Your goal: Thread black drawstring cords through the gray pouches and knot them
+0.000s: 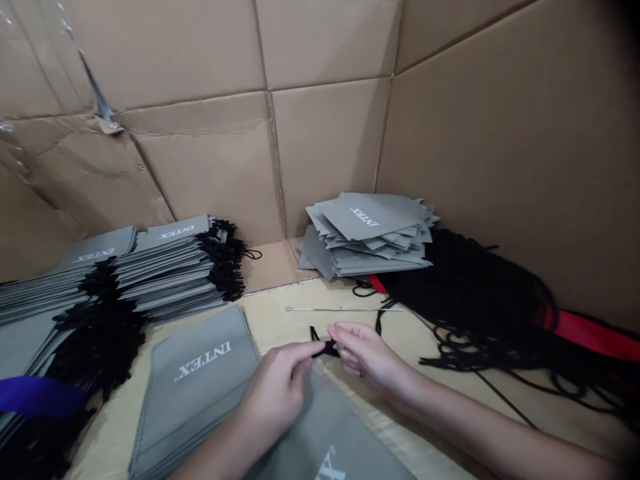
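Observation:
My left hand [283,380] and my right hand [364,350] meet near the middle, both with fingers closed on a short black cord [329,348]. A loose end of the cord sticks up past my left fingertips. Just below lies a grey fabric pouch [345,427] with white lettering, partly under my left hand and forearm; the cord is at its upper edge. Beside my left wrist lies a stack of grey INTEX pouches [205,373]. Beyond my hands a thin metal needle-like rod [340,309] with a looped end lies across the table, touching black cord at its right end.
A messy pile of grey pouches [373,227] stands at the back. Bundled black cords [470,293] with a red band [595,335] spread along the right. Stacked pouches with black cords [165,267] fill the left, near a blue strip [43,395]. Cardboard walls [325,133] enclose the table.

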`<state>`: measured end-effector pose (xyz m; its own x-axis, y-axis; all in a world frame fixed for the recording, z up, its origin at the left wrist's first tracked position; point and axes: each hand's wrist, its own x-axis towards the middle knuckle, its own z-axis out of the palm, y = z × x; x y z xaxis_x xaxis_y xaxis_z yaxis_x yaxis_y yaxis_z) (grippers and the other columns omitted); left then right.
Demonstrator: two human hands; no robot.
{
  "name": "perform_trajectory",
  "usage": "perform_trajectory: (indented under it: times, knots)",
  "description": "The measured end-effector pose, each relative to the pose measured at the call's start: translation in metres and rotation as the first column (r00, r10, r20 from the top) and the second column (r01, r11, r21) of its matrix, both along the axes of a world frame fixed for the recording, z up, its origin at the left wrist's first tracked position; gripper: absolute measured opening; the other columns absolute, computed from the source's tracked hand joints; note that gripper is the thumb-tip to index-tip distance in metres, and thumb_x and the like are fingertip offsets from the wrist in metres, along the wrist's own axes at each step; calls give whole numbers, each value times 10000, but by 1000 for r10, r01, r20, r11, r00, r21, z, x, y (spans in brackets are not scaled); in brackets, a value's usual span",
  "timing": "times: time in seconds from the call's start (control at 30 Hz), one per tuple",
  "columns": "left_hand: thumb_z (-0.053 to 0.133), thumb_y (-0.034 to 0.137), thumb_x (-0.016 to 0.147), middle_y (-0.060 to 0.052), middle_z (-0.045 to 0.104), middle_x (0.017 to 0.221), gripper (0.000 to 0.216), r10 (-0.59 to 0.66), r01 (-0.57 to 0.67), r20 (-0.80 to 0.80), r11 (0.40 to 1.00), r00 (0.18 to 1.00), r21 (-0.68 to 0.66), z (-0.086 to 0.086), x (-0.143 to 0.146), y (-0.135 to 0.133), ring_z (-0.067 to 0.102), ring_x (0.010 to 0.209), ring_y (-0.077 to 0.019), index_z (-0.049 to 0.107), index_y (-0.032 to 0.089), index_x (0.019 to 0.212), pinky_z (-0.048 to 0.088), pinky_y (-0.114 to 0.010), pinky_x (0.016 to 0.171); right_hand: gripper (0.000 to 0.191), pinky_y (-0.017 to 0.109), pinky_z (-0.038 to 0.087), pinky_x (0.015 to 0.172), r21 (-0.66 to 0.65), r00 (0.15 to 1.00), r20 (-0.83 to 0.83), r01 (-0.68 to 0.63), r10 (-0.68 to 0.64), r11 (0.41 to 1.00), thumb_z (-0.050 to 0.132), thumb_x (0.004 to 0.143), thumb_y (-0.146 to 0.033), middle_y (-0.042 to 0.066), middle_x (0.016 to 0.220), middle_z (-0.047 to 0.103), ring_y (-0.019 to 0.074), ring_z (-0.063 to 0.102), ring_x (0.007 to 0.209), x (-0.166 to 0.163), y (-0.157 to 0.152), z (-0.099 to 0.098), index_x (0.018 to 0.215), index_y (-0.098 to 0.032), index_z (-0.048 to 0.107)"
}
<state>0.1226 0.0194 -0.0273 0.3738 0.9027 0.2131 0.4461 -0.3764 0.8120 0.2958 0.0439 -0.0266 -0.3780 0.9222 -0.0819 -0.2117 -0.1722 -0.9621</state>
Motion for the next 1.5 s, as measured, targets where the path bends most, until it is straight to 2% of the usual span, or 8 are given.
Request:
perform_trajectory:
  times: [0.23,0.3,0.47,0.63,0.8,1.03,1.27,1.5]
  knots:
    - [495,305,831,-36,677,822,229,-13,21,62,991,998,-131,9,6,-1,584,800,-175,657,145,854,434,-243,737,448,189,185,365,134,986,162,-52,29,990,504,782,-602,-86,427,372,52,271,368,5,8,-3,629,-187,434]
    - [508,329,824,-26,654,785,237,-23,40,113,988,993,-148,11,5,-1,559,765,-161,645,139,793,413,-230,709,427,185,222,371,206,980,200,-41,-1,978,436,826,-595,-74,467,427,61,321,382,6,3,-1,741,-180,494]
    - [563,434,778,-23,628,743,306,-66,138,270,957,961,-256,11,2,3,542,794,-177,635,139,743,392,-250,753,350,201,345,477,406,920,392,-188,15,895,592,796,-445,-32,637,552,93,488,529,4,-12,8,1020,-177,577]
    - [503,607,752,46,389,557,481,-24,95,229,948,973,-304,5,0,6,373,588,-111,496,155,588,295,-215,564,318,231,390,529,312,951,309,-103,1,944,680,711,-444,3,632,605,110,524,567,-2,-9,2,774,-137,624]
    - [487,666,719,58,281,551,529,-28,83,190,954,981,-288,8,-1,7,281,570,-102,406,174,542,232,-218,533,347,209,345,470,209,975,212,-117,72,971,729,631,-455,-41,540,553,68,448,466,0,0,5,695,-144,587]
    - [484,647,735,48,344,535,516,-82,119,148,957,986,-264,28,-5,1,311,558,-108,485,159,567,232,-223,527,311,221,371,522,261,968,239,-145,81,954,718,658,-432,-25,573,562,93,498,542,14,3,18,701,-151,592]
    - [511,562,778,32,451,606,437,-137,151,65,923,988,-355,23,-5,3,378,581,-104,582,132,742,267,-213,545,370,192,319,445,194,954,257,-209,156,958,715,656,-464,-38,535,547,73,465,470,10,7,9,809,-132,655]
    - [602,533,726,-12,562,679,403,-95,210,285,889,954,-408,18,0,6,489,617,-116,548,133,728,353,-216,594,461,196,347,456,201,964,176,-234,200,951,583,754,-557,9,661,617,76,518,488,6,0,9,914,-130,648]
